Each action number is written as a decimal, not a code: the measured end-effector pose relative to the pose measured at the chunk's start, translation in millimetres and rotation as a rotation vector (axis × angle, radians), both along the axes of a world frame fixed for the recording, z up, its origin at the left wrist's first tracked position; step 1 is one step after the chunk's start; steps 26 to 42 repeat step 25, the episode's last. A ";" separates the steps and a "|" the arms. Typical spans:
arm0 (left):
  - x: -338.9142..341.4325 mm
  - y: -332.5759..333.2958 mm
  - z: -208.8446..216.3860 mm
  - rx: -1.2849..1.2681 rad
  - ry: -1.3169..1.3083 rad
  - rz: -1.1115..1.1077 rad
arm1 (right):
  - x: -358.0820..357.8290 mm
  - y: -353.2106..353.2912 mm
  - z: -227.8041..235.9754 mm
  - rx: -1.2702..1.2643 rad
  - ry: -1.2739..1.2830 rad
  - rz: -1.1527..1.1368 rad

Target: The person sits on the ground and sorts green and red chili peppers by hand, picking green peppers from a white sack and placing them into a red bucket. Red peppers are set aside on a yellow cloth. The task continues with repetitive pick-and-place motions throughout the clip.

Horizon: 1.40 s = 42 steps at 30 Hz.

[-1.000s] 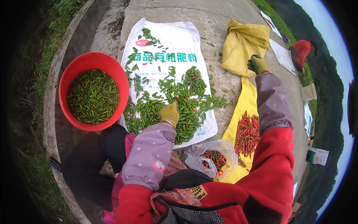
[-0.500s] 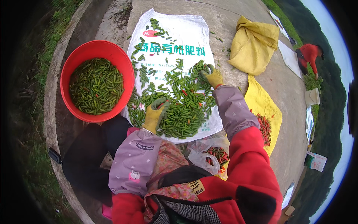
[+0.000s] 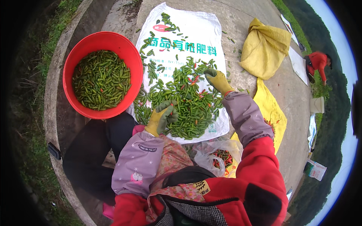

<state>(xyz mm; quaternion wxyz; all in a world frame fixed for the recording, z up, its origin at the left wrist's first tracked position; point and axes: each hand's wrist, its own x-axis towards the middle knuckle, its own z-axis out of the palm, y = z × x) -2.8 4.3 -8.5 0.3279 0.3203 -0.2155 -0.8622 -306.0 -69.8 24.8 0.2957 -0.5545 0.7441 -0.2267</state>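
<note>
Green chili peppers (image 3: 190,120) lie heaped and scattered over a white printed sack (image 3: 200,26) spread on the ground, with a few red ones (image 3: 194,80) among them. My left hand (image 3: 162,117), in a yellow and grey-green glove, is closed over the near left part of the heap. A bit of a red chili pepper shows at its fingers. Over the right edge of the heap is my right hand (image 3: 218,81), gloved alike, its fingers stretched toward the peppers and nothing visible in them.
A red bucket (image 3: 139,75) of green chilies stands at the left. To the right lie a folded yellow sack (image 3: 264,49) and a flat yellow sheet (image 3: 266,100) with red chilies. A clear plastic bag (image 3: 203,158) of chilies sits near my lap. Another person (image 3: 318,64) bends down at far right.
My right hand has drawn back a little from the heap, and more red chilies show among the green. My left hand has shifted slightly right. The whole view has turned a little.
</note>
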 end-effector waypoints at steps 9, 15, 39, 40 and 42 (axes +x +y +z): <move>0.2 -0.8 5.7 0.052 -0.025 0.120 | 56.0 -25.6 -35.3 0.167 0.869 0.438; 1.9 -4.9 -6.5 0.007 0.124 0.133 | 65.8 -20.2 -35.7 0.127 0.892 0.457; 4.0 -3.3 -26.4 0.042 0.181 0.226 | 50.5 6.2 -14.8 0.053 0.152 0.273; 4.0 -3.3 -26.4 0.042 0.181 0.226 | 50.5 6.2 -14.8 0.053 0.152 0.273; 4.0 -3.3 -26.4 0.042 0.181 0.226 | 50.5 6.2 -14.8 0.053 0.152 0.273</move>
